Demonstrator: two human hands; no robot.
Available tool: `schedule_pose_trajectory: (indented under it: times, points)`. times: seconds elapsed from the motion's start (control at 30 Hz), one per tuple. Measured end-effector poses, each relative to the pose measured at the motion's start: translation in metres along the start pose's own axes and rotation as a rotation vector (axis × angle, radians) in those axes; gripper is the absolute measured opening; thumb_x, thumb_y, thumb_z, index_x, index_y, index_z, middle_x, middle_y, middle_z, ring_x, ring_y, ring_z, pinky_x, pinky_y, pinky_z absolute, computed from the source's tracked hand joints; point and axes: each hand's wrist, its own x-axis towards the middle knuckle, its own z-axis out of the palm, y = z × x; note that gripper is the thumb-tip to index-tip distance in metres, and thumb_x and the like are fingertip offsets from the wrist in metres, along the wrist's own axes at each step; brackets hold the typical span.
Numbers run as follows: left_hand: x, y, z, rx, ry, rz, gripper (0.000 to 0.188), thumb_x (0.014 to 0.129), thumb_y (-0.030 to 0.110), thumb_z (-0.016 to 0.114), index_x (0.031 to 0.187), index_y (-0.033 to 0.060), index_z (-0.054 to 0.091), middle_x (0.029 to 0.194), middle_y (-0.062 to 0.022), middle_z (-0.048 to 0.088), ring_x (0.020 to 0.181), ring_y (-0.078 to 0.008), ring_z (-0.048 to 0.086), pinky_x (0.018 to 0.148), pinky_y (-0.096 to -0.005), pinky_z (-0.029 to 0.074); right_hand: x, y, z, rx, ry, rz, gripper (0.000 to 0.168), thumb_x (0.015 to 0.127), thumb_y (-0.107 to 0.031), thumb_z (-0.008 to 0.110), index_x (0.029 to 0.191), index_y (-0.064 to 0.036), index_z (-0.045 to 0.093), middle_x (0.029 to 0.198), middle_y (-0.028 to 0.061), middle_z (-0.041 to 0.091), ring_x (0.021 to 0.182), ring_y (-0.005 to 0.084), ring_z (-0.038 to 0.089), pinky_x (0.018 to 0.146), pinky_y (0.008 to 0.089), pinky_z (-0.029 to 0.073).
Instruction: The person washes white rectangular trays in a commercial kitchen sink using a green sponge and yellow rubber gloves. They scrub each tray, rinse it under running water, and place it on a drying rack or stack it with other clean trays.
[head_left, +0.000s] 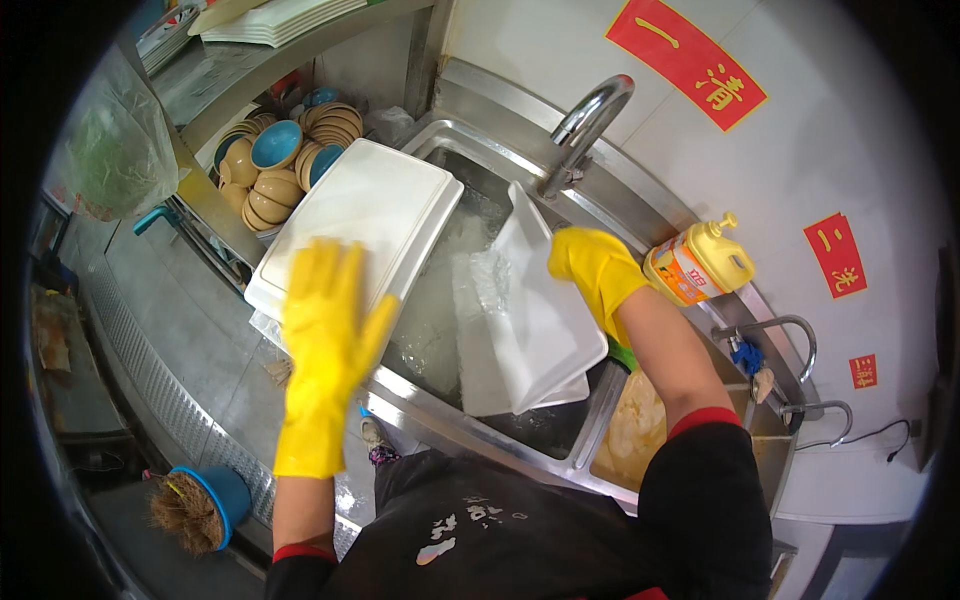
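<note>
My left hand (326, 330), in a yellow rubber glove, is spread flat over a white plastic lid or tray (375, 195) at the sink's left end. Its fingers are blurred; I cannot tell whether they press on it. My right hand (600, 270), gloved the same way, is curled at the upper right edge of a white plastic container (551, 307) and appears to grip it. The container stands tilted in the steel sink basin (600, 420), partly in cloudy water (435, 315). Its far side is hidden by the hand.
A chrome faucet (600, 105) arches over the basin. A yellow detergent jug (701, 259) stands on the back ledge. Tan and blue bowls (274, 176) are piled at the left. Brownish water (634, 427) fills the neighbouring basin. A blue bucket (229, 502) holds a straw broom on the floor.
</note>
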Motion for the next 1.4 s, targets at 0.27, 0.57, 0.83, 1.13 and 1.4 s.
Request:
schedule_pose_trajectory:
  times: [0.27, 0.57, 0.83, 1.13, 1.4]
  points:
    - [-0.046, 0.142, 0.08, -0.709, -0.367, 0.014, 0.087, 0.09, 0.036, 0.084, 0.159, 0.0014, 0.045, 0.157, -0.0284, 0.055, 0.145, -0.046, 0.054, 0.119, -0.0477, 0.046, -0.005, -0.048, -0.049, -0.144, 0.078, -0.057, 0.045, 0.082, -0.023, 0.069, 0.123, -0.009, 0.081, 0.127, 0.0206, 0.077, 0.117, 0.0421, 0.074, 0.097, 0.0478, 0.059]
    - [-0.035, 0.107, 0.056, -1.211, -0.484, -0.541, 0.042, 0.101, 0.014, 0.076, 0.141, 0.0058, 0.066, 0.127, -0.019, 0.075, 0.117, -0.0347, 0.073, 0.103, -0.0464, 0.058, -0.047, -0.065, -0.095, 0.54, 0.083, -0.267, 0.058, 0.102, -0.051, 0.057, 0.136, -0.008, 0.073, 0.133, 0.0228, 0.074, 0.119, 0.0422, 0.073, 0.101, 0.0502, 0.056]
    - [-0.025, 0.047, 0.013, -2.047, 0.056, -0.923, 0.05, 0.1, 0.011, 0.073, 0.146, 0.0027, 0.058, 0.135, -0.0127, 0.069, 0.12, -0.0313, 0.071, 0.104, -0.0511, 0.06, 0.006, -0.021, 0.052, 1.016, 0.395, -0.011, 0.079, 0.099, -0.068, 0.065, 0.149, -0.006, 0.061, 0.13, 0.0187, 0.072, 0.109, 0.0251, 0.072, 0.097, 0.0405, 0.056]
    - [-0.023, 0.014, 0.005, -1.804, 0.253, -0.859, 0.054, 0.11, 0.03, 0.066, 0.153, -0.0002, 0.05, 0.142, -0.0145, 0.066, 0.128, -0.0304, 0.067, 0.11, -0.0468, 0.056, 0.027, -0.111, 0.072, 2.271, -0.236, -0.513, 0.067, 0.111, -0.035, 0.065, 0.168, -0.018, 0.035, 0.166, 0.0131, 0.046, 0.15, 0.0304, 0.05, 0.123, 0.0497, 0.043]
    - [-0.013, -0.035, -0.083, -0.772, -0.224, -1.372, 0.047, 0.107, 0.038, 0.07, 0.127, -0.0049, 0.071, 0.121, -0.024, 0.076, 0.102, -0.0258, 0.079, 0.08, -0.0359, 0.065, 0.026, -0.157, 0.039, 2.018, -0.121, -0.319, 0.092, 0.101, -0.034, 0.079, 0.172, -0.02, 0.022, 0.161, 0.0101, 0.049, 0.14, 0.0278, 0.058, 0.112, 0.0469, 0.054]
